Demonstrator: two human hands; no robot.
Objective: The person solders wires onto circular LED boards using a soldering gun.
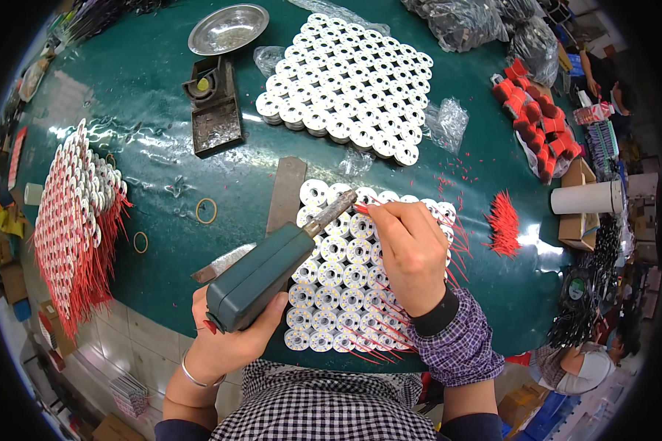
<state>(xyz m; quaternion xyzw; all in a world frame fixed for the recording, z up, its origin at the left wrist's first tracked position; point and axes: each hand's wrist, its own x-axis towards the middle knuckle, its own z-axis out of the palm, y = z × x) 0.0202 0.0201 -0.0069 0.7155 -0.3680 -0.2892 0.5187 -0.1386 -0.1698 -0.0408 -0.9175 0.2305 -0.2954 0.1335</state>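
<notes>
My left hand is wrapped round the handle of a dark green soldering gun, whose metal tip angles up to the right. My right hand pinches a few short red wires right beside that tip. Below both lies a block of round white LED boards in tight rows, dotted with small yellow chips. Thin red wires trail from boards along the block's right and lower right side. Whether the tip touches a board is too small to tell.
A second block of white discs stands farther back. Finished-looking wired boards are stacked at left. A metal dish, a dark tray, a red wire pile and red spools lie around the green table.
</notes>
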